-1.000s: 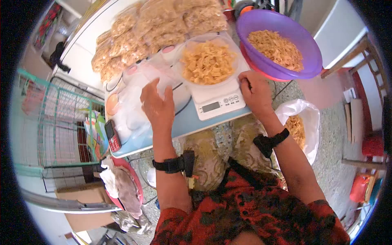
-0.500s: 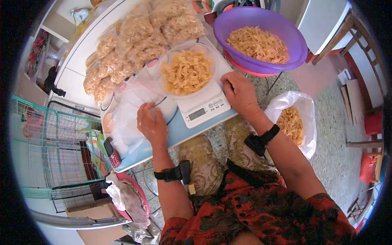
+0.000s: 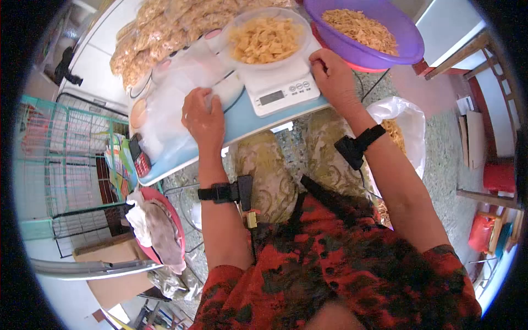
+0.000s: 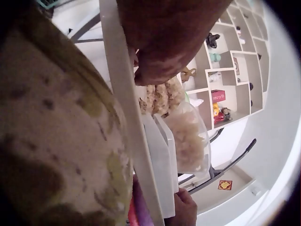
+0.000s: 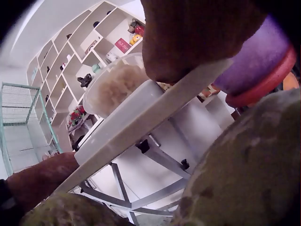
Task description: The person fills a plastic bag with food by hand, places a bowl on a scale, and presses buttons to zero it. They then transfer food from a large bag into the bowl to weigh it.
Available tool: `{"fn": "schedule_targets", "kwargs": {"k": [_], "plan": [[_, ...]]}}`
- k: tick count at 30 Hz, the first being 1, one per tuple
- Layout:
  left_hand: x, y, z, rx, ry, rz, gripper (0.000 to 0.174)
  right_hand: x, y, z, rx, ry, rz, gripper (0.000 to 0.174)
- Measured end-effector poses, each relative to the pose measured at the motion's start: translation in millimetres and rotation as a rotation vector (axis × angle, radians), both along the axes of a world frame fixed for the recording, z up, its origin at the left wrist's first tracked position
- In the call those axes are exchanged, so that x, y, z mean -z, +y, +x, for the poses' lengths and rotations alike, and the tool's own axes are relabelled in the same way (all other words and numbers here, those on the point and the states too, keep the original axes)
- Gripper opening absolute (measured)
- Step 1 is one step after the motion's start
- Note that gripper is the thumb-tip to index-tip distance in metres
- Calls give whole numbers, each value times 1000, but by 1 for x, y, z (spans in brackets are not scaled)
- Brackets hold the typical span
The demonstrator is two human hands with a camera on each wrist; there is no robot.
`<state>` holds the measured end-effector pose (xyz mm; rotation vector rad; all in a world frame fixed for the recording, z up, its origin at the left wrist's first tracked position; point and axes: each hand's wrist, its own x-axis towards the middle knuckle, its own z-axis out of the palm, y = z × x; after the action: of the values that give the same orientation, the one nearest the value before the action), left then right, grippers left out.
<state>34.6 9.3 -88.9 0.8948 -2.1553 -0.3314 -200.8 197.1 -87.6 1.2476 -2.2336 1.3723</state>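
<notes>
A white digital scale [image 3: 280,88] stands on the small blue-topped table [image 3: 242,121]. On it sits a clear plastic bowl [image 3: 307,34] of yellowish flat chips [image 3: 267,41], also visible in both wrist views. My left hand [image 3: 203,118] rests on a heap of thin clear plastic bags [image 3: 170,104], left of the scale, its fingers loosely bent and holding nothing. Beside the scale's right edge lies my right hand [image 3: 334,80], fingers loosely curled at the table edge with nothing in them. In the wrist views the hands are dark and their fingertips mostly hidden.
Filled bags of chips [image 3: 165,27] are piled at the back. A purple basin [image 3: 410,52] of chips stands right of the table, with a white sack [image 3: 410,132] on the floor below. A red phone [image 3: 141,162] lies at the table's left corner, near a wire cage [image 3: 77,159].
My left hand has come down from a raised, spread pose onto the plastic bags, its fingers relaxing. The right hand stays beside the scale. The head view has shifted.
</notes>
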Motion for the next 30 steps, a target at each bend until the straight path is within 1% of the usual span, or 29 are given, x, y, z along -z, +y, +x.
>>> {"fn": "schedule_targets", "kwargs": {"k": [3, 4, 7, 10, 13, 16, 18, 21, 24, 27, 30], "plan": [[3, -1, -2, -26, 10, -65, 20, -1, 0, -1, 18, -14, 37, 9], [4, -2, -2, -1, 51, -38, 20, 0, 0, -1, 18, -30, 45, 9], [1, 1, -3, -47, 7, -49, 20, -3, 0, -1, 8, -17, 53, 9], [2, 0, -3, -47, 41, -47, 18, -1, -1, -2, 11, -5, 63, 9], [1, -2, -1, -56, 8, -52, 21, -3, -1, -1, 13, -19, 87, 9], [-1, -1, -3, -43, 85, 41, 18, -7, -1, 1, -6, -32, 74, 9], [-2, 1, -3, -56, 96, 48, 18, -5, -4, 0, -21, -37, 28, 9], [-2, 3, -3, -66, 103, 59, 18, -6, -2, 3, -10, -140, 40, 8], [-1, 4, -4, -72, 111, 62, 18, -4, -4, 0, 14, -115, 63, 8], [0, 2, -3, -75, 105, -1, 17, -3, -3, -2, 0, -80, 70, 9], [-1, 2, -2, -70, 88, -38, 16, -3, -3, -1, 15, -112, 88, 9]]}}
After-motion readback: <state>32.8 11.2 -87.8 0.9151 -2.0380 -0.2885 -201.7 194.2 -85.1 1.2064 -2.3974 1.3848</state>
